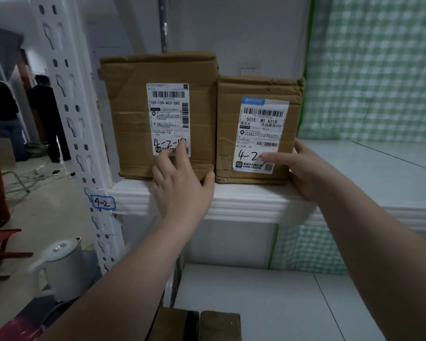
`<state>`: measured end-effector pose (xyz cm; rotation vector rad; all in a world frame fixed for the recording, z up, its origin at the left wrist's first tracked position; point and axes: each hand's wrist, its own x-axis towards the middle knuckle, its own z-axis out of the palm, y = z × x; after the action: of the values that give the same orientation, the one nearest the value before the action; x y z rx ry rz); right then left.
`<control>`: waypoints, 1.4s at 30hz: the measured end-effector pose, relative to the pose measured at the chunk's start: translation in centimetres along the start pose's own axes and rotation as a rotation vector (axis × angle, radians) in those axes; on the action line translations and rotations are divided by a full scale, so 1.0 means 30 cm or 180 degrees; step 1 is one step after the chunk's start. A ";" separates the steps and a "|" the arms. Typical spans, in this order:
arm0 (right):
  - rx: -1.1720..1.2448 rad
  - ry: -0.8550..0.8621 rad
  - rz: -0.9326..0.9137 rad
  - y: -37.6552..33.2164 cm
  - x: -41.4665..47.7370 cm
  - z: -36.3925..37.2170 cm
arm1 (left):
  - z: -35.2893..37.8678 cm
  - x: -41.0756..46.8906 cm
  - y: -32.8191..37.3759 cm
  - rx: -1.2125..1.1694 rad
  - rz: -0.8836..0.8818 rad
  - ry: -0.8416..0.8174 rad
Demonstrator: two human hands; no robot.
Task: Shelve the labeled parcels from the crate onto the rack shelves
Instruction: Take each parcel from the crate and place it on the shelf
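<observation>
Head view: nearest to me, well below the 4-2 shelf [244,205], two brown parcels [220,324] sit side by side at the bottom edge of the picture. I cannot tell what holds them. Below that shelf and off to its left stands a white kettle [59,267]. Straight under it runs a pale lower shelf [256,303].

Both forearms reach up to the front of the 4-2 shelf. The left grip [180,183] is released. Its forefinger lies straight on the handwriting of the larger parcel [133,114]'s label, and its thumb rests against that parcel's lower right corner. The right grip [308,168] is grasping the smaller parcel [258,89] at its lower right corner, with the thumb across the front of the label and the fingers round the side.

Both parcels stand upright at the left end of the 4-2 shelf, labels facing me. They touch side to side, the larger one on the left. Each label has handwriting that starts 4-2, and a finger covers the rest.

A blue-framed tag [103,202] reading 4-2 sits on the white rack upright [67,94] at the shelf's left end.

Behind the 4-2 shelf is a grey wall, and at its right end hangs a green checked cloth [374,70]. Far beyond its left end, two people [47,114] stand on the floor near some loose cables.
</observation>
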<state>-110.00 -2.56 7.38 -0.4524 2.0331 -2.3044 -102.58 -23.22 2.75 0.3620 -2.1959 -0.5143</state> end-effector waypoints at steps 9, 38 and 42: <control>-0.1225 0.2006 -0.0560 0.012 -0.206 0.061 | -0.027 -0.089 0.006 -0.0821 0.0362 0.0146; -0.2157 -0.1285 0.1473 0.692 -1.689 -0.022 | -0.673 -1.612 -0.129 -0.0343 -0.1801 -0.2070; -0.2287 -0.1740 0.1539 0.738 -1.848 0.095 | -0.832 -1.752 -0.276 -0.0336 -0.2141 -0.1996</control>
<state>-59.91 3.53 -24.63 -0.4644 2.2590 -1.0034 -50.09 -14.21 -22.07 1.0044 -2.5939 -1.2381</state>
